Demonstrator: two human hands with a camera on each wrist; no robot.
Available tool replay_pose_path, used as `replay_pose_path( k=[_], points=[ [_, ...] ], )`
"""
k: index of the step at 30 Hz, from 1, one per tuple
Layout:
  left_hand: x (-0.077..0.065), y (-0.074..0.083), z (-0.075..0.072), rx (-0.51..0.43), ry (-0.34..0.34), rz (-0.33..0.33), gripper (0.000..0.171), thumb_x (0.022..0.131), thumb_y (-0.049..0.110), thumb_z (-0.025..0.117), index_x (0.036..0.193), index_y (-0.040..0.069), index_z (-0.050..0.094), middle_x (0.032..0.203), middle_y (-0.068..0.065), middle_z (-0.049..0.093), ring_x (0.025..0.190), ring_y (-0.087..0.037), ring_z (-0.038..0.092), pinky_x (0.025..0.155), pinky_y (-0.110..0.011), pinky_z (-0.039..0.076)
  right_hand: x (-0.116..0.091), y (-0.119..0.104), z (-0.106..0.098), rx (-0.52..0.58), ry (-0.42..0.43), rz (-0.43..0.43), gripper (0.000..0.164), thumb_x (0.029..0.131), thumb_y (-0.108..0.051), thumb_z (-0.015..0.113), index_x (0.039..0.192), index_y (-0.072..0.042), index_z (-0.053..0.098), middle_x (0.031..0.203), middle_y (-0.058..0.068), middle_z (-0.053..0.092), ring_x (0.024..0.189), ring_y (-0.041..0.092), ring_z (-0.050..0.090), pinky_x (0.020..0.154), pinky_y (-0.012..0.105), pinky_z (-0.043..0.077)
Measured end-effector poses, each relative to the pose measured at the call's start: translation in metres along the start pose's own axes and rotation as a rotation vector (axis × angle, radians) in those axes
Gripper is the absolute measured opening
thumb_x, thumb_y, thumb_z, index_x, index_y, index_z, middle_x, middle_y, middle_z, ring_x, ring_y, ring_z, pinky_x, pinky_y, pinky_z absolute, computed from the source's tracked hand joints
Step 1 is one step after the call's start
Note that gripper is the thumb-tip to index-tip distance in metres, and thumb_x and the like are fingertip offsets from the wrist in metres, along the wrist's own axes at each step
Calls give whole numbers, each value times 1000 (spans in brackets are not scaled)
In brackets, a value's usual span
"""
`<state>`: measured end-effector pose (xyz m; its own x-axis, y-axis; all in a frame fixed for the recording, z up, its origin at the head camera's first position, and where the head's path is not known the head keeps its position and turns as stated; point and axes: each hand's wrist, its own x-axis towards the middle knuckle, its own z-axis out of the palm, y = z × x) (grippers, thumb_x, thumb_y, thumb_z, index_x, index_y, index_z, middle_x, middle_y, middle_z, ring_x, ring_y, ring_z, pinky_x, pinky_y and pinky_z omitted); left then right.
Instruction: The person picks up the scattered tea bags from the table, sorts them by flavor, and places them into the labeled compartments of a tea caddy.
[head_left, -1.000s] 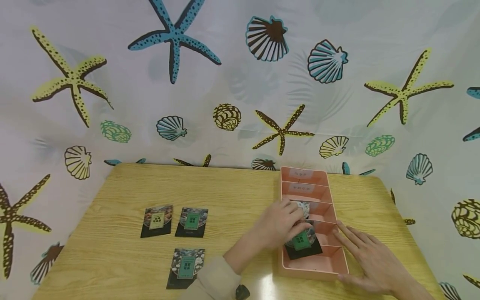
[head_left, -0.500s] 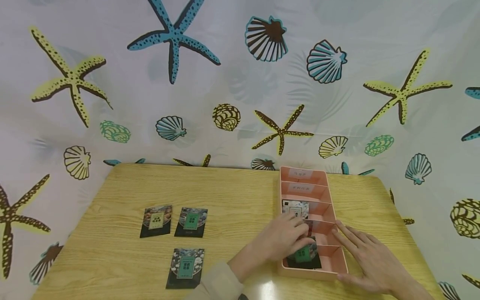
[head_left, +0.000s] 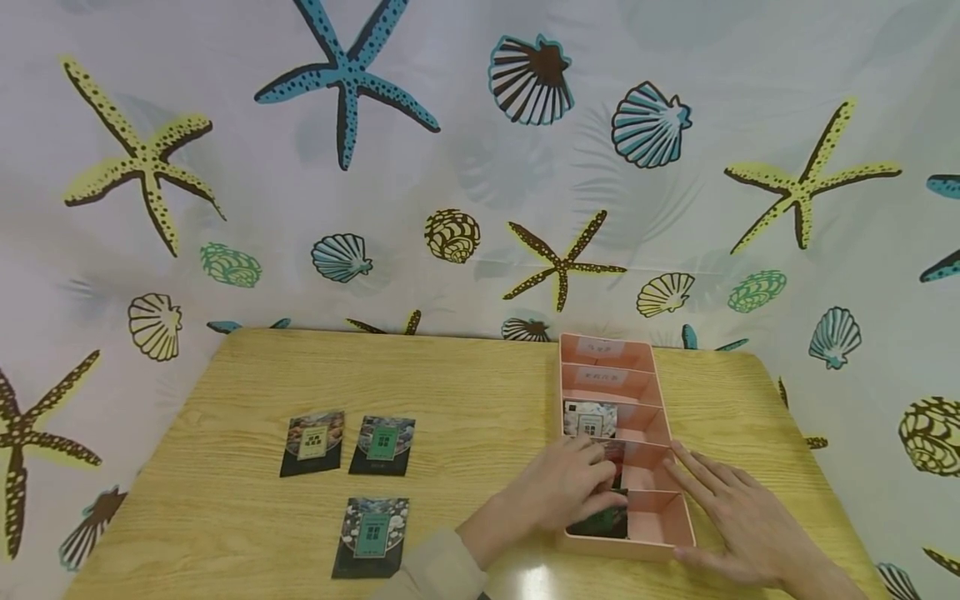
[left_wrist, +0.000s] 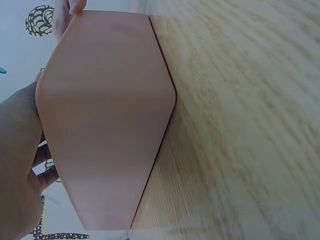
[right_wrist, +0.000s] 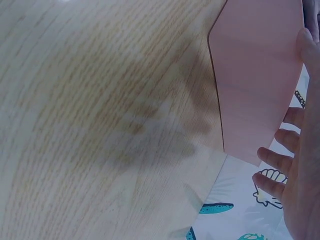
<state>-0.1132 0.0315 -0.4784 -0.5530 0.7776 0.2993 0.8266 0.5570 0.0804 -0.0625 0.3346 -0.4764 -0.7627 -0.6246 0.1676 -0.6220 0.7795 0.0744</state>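
Note:
A pink box (head_left: 627,546) with a row of compartments stands right of centre on the table. My left hand (head_left: 562,483) reaches over its left rim near the front. The left thumb lies at the upper edge of a dark tea packet with a green label (head_left: 602,523), which sits in the front compartment; the hand seems to pinch it, though the fingertips are hidden. Another dark packet (head_left: 618,462) shows partly behind those fingers, one compartment back. A pale-topped tea packet (head_left: 591,418) stands in the middle compartment. Spread along the box's right wall, my right hand (head_left: 742,525) rests against it with extended fingers.
Three tea packets lie on the left of the table: a yellow-labelled packet (head_left: 312,443), a green-labelled packet (head_left: 382,445) and a white-patterned packet (head_left: 371,537) nearer the front. A curtain (head_left: 450,167) printed with starfish and shells hangs behind the table.
The green-labelled packet has gone down into the box's front compartment, and my left hand has moved slightly toward the front with it. The right hand stays against the box.

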Motion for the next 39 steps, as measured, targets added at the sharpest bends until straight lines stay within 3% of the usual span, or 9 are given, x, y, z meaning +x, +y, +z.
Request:
replay_pose_path(
  k=[9, 16, 20, 26, 32, 39],
  points=[
    [-4, -9, -12, 2, -44, -1, 34, 109, 54, 51, 104, 24, 67, 112, 8, 70, 111, -13, 64, 103, -29, 53, 1, -1, 1, -11, -17, 15, 104, 81, -80, 67, 158, -13, 49, 167, 11, 45, 132, 32, 63, 97, 54, 57],
    [-15, -22, -27, 56, -88, -5, 36, 108, 55, 51, 107, 23, 68, 110, 8, 68, 105, -11, 60, 94, -26, 53, 0, 0, 1, -17, -18, 11, 104, 81, -81, 66, 159, -13, 48, 168, 11, 44, 133, 33, 63, 98, 54, 56],
    [-23, -29, -37, 71, -125, -18, 36, 109, 54, 50, 105, 23, 67, 107, 8, 67, 105, -12, 62, 98, -29, 54, 0, 1, 1, -18, -20, 11, 105, 81, -81, 66, 159, -13, 48, 168, 11, 43, 133, 33, 62, 99, 54, 56],
    [-41, -37, -40, 57, -124, -52, 38, 108, 54, 52, 110, 21, 70, 112, 5, 71, 110, -14, 64, 104, -33, 55, 0, 1, 1, -21, -12, 1, 105, 81, -81, 65, 159, -13, 48, 167, 12, 44, 133, 33, 62, 98, 54, 57],
    [-67, -44, -39, -7, -88, -73, 31, 106, 51, 59, 110, 23, 71, 104, 7, 70, 103, -13, 63, 97, -31, 55, -1, 2, 2, -16, -9, -2, 106, 82, -81, 65, 160, -13, 45, 168, 12, 44, 134, 33, 62, 98, 54, 56],
    [-97, -54, -47, -74, -127, -138, 31, 103, 49, 65, 112, 21, 72, 106, 5, 69, 104, -15, 63, 98, -36, 56, 0, 2, 3, -16, -2, -2, 106, 82, -82, 65, 160, -13, 46, 166, 12, 46, 135, 33, 62, 99, 54, 56]
  ],
)
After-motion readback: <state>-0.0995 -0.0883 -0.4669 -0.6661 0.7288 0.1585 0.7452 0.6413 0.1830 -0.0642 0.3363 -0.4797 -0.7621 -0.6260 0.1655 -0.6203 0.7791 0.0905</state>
